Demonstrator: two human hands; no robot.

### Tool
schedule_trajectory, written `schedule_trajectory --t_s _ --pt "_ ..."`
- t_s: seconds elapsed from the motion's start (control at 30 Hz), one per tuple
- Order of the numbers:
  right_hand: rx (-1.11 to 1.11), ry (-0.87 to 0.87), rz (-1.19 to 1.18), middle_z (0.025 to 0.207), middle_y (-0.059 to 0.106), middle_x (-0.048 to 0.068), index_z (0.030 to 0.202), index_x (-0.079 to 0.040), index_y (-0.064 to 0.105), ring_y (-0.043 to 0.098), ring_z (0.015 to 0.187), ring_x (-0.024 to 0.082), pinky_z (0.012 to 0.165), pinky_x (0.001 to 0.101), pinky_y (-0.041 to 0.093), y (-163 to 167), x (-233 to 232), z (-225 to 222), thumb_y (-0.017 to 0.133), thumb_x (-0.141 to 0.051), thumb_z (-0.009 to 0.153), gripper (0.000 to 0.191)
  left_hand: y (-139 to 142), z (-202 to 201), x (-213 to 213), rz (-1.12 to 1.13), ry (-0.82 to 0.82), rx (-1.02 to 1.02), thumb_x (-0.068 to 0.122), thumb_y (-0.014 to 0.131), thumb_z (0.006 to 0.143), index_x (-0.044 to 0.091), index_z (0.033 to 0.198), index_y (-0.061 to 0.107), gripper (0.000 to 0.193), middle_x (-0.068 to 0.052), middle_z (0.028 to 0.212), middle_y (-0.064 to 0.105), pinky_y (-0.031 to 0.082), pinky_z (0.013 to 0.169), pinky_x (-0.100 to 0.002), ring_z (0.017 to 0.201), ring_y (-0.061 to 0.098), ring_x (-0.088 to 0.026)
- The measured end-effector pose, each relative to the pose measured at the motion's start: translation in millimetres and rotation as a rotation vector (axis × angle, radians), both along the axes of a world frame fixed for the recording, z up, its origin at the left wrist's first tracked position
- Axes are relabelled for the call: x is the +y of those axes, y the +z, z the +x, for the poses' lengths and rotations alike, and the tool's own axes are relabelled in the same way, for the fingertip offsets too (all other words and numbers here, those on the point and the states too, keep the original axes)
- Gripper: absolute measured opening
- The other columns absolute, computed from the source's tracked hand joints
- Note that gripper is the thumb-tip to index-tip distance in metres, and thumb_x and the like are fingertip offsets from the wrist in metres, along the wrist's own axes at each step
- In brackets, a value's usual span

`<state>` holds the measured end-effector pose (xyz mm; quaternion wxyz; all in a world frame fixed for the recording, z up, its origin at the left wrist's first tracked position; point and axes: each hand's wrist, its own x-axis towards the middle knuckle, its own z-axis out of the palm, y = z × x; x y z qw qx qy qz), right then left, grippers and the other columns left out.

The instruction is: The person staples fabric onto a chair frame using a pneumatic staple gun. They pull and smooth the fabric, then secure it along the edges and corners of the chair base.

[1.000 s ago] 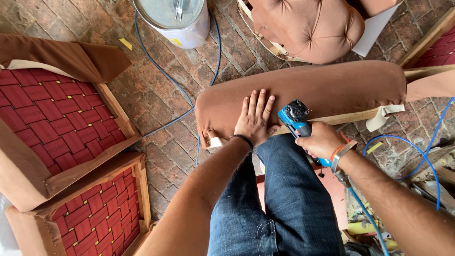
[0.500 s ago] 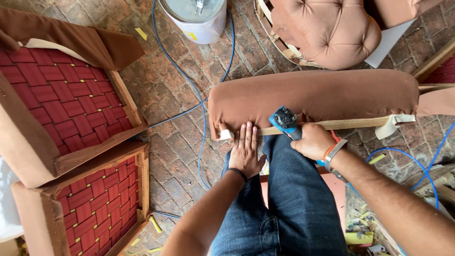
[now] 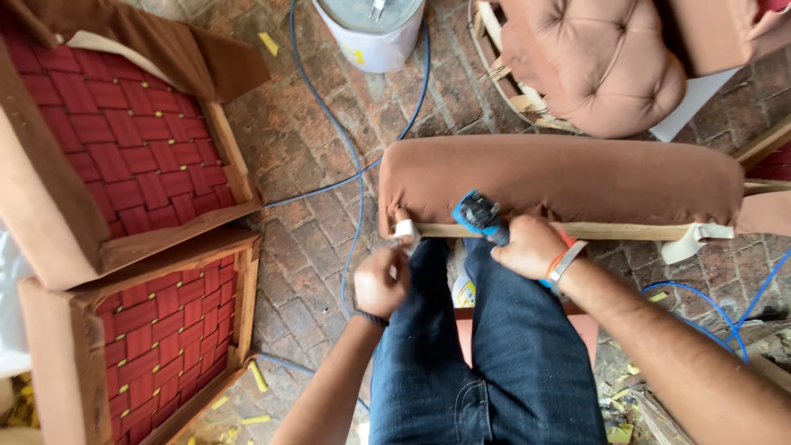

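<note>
A long padded piece covered in brown fabric [image 3: 568, 177] lies across my knees, its wooden rail [image 3: 614, 231] facing me. My right hand [image 3: 527, 247] grips a blue staple gun [image 3: 479, 217] whose nose is against the rail near the left end. My left hand [image 3: 381, 280] is closed on the loose fabric edge with white lining [image 3: 404, 232] at the piece's left corner, pulling it toward me. An orange band and a grey strap sit on my right wrist.
Two wooden seat frames with red webbing [image 3: 124, 165] [image 3: 156, 338] lie on the brick floor at left. A white bucket [image 3: 375, 33] and a tufted brown cushion [image 3: 601, 62] sit at the top. Blue hoses [image 3: 350, 156] cross the floor. Fabric scraps lie at right.
My left hand has slid off the top of the brown fabric, down to the left corner, and closed on the fabric edge. The staple gun has moved left along the rail.
</note>
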<state>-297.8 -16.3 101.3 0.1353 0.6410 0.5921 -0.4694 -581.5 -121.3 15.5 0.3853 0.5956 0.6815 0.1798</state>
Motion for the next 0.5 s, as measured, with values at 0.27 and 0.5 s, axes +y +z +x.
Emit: schedule_trajectory --t_s 0.27,0.5 --pt "-0.015 0.135 0.077 0.090 0.073 0.027 0.096 0.001 0.071 0.072 0.088 0.041 0.084 0.0476 0.055 5 1 7 0.082 -0.033 0.070 0.044 -78 9 56 -0.207 0.497 -0.551 0.027 0.088 0.081 0.009 0.153 0.042 0.087 -0.014 0.144 0.056 0.053 0.097 -0.034 0.119 0.061 -0.025" --pt "0.184 0.213 0.122 0.095 0.075 0.022 0.104 -0.006 0.073 0.072 0.093 0.039 0.087 0.0461 0.054 2 14 -22 0.080 -0.029 0.066 0.045 -76 48 26 -0.145 0.651 -0.618 0.031 0.092 0.074 0.001 0.156 0.038 0.103 -0.019 0.144 0.061 0.050 0.107 -0.034 0.128 0.062 -0.023"
